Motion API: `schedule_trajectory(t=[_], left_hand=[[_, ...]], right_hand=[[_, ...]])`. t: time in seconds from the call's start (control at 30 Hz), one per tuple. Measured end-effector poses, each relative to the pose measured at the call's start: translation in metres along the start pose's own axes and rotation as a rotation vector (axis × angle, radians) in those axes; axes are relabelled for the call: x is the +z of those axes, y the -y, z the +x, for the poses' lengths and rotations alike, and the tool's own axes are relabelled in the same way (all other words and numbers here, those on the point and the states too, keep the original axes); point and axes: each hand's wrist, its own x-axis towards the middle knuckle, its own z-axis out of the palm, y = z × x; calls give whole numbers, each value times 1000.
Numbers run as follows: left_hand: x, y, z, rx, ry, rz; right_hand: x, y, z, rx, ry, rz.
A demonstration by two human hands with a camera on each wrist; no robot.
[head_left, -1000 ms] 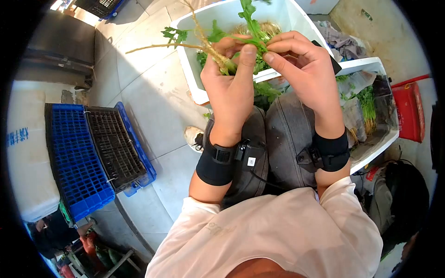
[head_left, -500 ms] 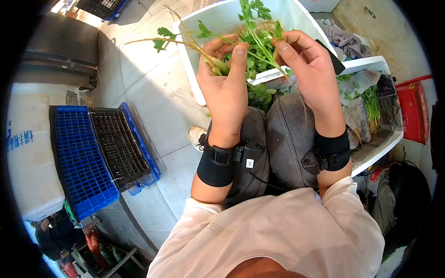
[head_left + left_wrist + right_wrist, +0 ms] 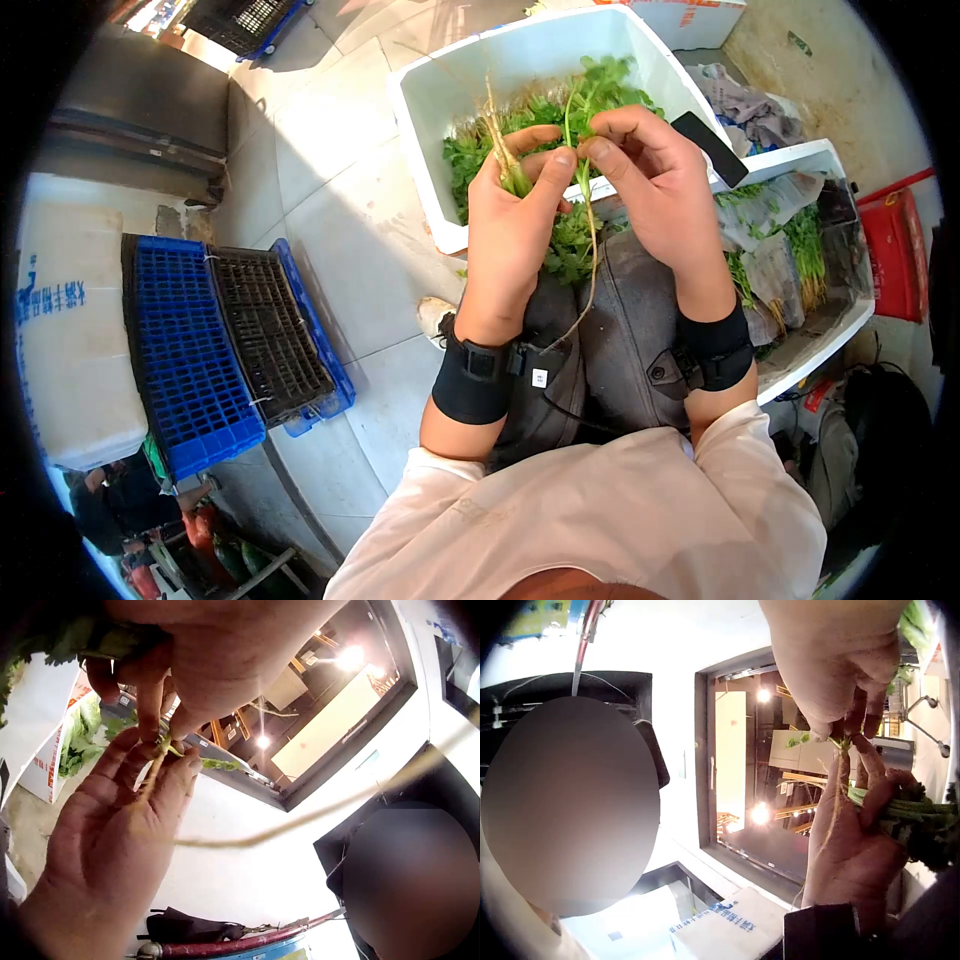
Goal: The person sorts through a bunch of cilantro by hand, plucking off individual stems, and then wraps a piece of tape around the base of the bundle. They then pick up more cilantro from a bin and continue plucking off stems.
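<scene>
In the head view my left hand (image 3: 510, 215) grips a small bunch of leafy herbs, its pale roots (image 3: 497, 135) sticking up past the fingers. Its thumb and fingers also lie against a single herb stem (image 3: 570, 115). My right hand (image 3: 665, 190) pinches that stem with thumb and fingertips, close to the left thumb. A long thin root (image 3: 594, 265) hangs from the stem over the lap. In the right wrist view the bunch's green stems (image 3: 900, 806) pass through the left hand, dark leaves trailing beyond.
Beneath the hands a white foam box (image 3: 450, 235) holds many rooted herbs (image 3: 615, 85). To the right stands a second white box (image 3: 815, 345) with herbs and paper. Blue and black crates (image 3: 190, 350) stand at left; a red dustpan-like thing (image 3: 892, 260) leans at right.
The bunch in the left hand has turned from roots pointing left to roots pointing up. Both hands have lowered a little and drawn closer together around the single stem.
</scene>
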Motion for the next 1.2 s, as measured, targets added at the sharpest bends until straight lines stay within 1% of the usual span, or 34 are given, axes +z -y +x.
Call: schedule_trajectory(t=[0.03,0.07,0.1,0.17,0.2,0.23,0.27,0.3,0.33,0.4,0.47,0.57,0.63,0.77,0.83,0.97,1.07,1.13,1.17,1.2], left_hand=[[1,0,0,-5,-8,-75],[1,-1,0,-8,-16,-149],[-1,-1,2,-3,-17,-148],[-5,3,4,-43,51,-275],[-8,2,5,-38,53,-275],[-13,-1,5,-82,161,-323],[-14,-5,4,-127,269,-370],[-8,-8,1,-152,191,-351],[-8,-9,0,-145,192,-350],[-8,-8,-1,-100,233,-329],[-11,-2,1,-74,234,-320],[-13,4,3,-54,214,-353],[-8,0,1,-28,103,-338],[-10,0,1,-3,76,-375],[-8,-1,1,13,26,-385],[-11,4,3,52,25,-379],[-9,4,2,95,-26,-307],[-6,1,1,126,-130,-274],[-7,1,2,127,-132,-275],[-9,2,4,158,-191,-289]], right_hand=[[1,-1,0,-2,2,3],[1,-4,0,-55,33,-50],[1,-5,1,-110,64,-106],[1,-1,1,-134,93,-109],[1,1,0,-151,121,-111],[0,2,0,-195,137,-179],[0,2,0,-200,137,-179],[0,1,1,-292,138,-224],[1,1,2,-385,137,-270],[0,5,1,-376,139,-253],[0,9,-1,-282,136,-209],[-1,7,-1,-296,157,-219],[-1,4,-2,-279,163,-180],[0,1,-5,-221,135,-136],[1,3,-5,-218,128,-120],[4,1,-6,-199,90,-49],[2,-2,-5,-233,92,-93],[1,4,-6,-239,82,-111],[1,6,-7,-246,72,-129],[0,5,-7,-246,74,-129]])
